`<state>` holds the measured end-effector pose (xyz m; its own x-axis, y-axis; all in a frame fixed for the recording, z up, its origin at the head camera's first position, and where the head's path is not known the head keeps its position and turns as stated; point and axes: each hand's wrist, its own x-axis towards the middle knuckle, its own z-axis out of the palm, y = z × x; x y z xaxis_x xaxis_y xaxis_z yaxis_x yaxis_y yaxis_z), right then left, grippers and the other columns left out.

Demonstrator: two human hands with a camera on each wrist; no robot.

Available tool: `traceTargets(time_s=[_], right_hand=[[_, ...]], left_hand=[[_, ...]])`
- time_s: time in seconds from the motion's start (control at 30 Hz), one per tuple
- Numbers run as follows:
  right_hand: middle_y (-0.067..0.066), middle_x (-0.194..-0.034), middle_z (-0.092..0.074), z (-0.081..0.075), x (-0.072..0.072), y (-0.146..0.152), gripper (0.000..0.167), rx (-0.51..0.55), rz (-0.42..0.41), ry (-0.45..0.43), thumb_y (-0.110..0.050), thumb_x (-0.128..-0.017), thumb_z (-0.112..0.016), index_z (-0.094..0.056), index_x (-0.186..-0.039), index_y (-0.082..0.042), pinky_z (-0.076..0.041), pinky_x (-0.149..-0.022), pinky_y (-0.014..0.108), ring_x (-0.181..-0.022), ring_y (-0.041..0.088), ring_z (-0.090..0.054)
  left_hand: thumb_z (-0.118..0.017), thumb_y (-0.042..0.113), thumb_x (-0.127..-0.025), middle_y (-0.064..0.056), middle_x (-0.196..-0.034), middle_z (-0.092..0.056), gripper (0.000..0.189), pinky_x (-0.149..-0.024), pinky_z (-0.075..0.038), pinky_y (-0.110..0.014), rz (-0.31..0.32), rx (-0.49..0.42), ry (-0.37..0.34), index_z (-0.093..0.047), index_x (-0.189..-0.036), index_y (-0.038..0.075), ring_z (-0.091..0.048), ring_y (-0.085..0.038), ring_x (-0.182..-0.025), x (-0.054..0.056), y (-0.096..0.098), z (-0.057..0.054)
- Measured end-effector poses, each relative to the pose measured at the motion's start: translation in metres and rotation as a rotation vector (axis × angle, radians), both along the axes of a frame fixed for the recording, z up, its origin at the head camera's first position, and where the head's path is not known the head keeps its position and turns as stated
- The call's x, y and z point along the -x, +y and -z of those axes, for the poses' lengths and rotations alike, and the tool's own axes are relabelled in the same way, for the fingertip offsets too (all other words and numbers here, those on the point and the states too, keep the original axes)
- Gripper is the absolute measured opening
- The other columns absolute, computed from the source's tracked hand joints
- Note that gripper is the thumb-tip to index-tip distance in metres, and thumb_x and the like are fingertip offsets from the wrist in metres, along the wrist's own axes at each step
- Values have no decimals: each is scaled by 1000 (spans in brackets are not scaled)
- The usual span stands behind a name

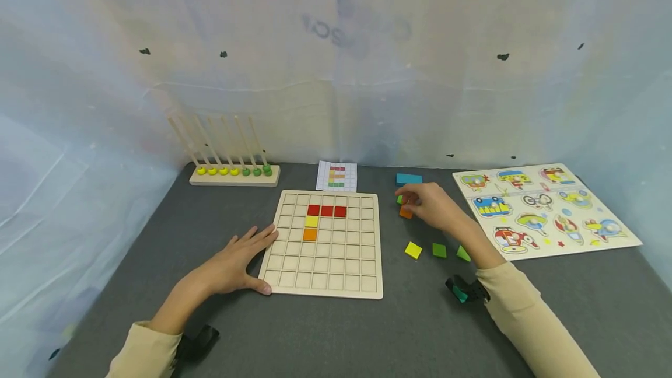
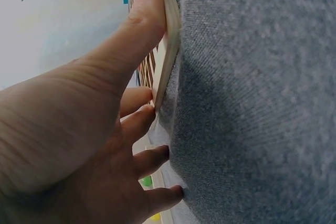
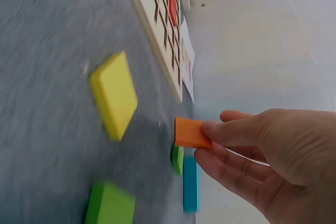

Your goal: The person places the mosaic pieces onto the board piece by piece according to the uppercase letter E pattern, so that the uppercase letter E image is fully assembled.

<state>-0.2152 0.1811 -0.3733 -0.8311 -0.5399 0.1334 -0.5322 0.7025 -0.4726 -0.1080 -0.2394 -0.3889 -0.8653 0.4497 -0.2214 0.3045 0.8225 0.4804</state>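
A wooden grid board [image 1: 336,261] lies mid-table, with red tiles [image 1: 326,211] in a row, a yellow tile [image 1: 312,221] below and an orange tile [image 1: 310,234] under that. My left hand [image 1: 233,264] rests along the board's left edge, fingers spread and thumb at the near corner. To the right of the board, my right hand [image 1: 431,206] pinches another orange tile [image 3: 190,132] between thumb and fingers. Behind that tile a green piece [image 3: 178,159] shows in part. Nearer to me lie a yellow tile [image 1: 413,250], a green tile [image 1: 439,250] and a green triangle [image 1: 463,254].
A pattern card [image 1: 337,177] with coloured squares lies behind the board. A blue block [image 1: 409,179] is at the back edge. The bead stand [image 1: 234,179] stands back left, and a picture puzzle board [image 1: 546,214] lies on the right. Hanging sheeting [image 1: 399,104] encloses the table.
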Motion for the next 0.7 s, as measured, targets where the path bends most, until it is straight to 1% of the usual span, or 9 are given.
traceTargets(time_s=[0.2,0.37,0.53,0.7], right_hand=[[9,-97,-70,-3,1,-25,33,36,-46,-29,2,-86,-71,-67,-119,2,-56,-74,35,-88,23,-66],[8,-96,-70,-2,-1,-46,32,58,-103,-66,1,-89,-68,-66,-121,3,-55,-73,33,-89,23,-66],[8,-98,-70,0,-5,-67,30,52,-133,-97,-2,-91,-67,-67,-121,0,-55,-77,33,-90,21,-65],[4,-97,-71,1,-7,-84,29,45,-149,-112,-5,-91,-68,-68,-120,-2,-55,-79,31,-91,18,-64]], left_hand=[[-82,51,-68,-14,-162,-18,112,-111,-8,-70,0,-4,5,-27,-156,9,-11,-46,-146,-1,-1,1],[-83,51,-67,-13,-162,-18,113,-111,-8,-70,-7,-6,-2,-27,-156,10,-11,-46,-146,-1,-1,1],[-83,51,-67,-13,-162,-18,112,-111,-8,-70,-7,-4,2,-27,-156,10,-11,-46,-146,-1,0,1],[-83,51,-67,-13,-162,-18,113,-111,-8,-70,-5,-2,6,-27,-156,9,-11,-46,-146,-1,0,1]])
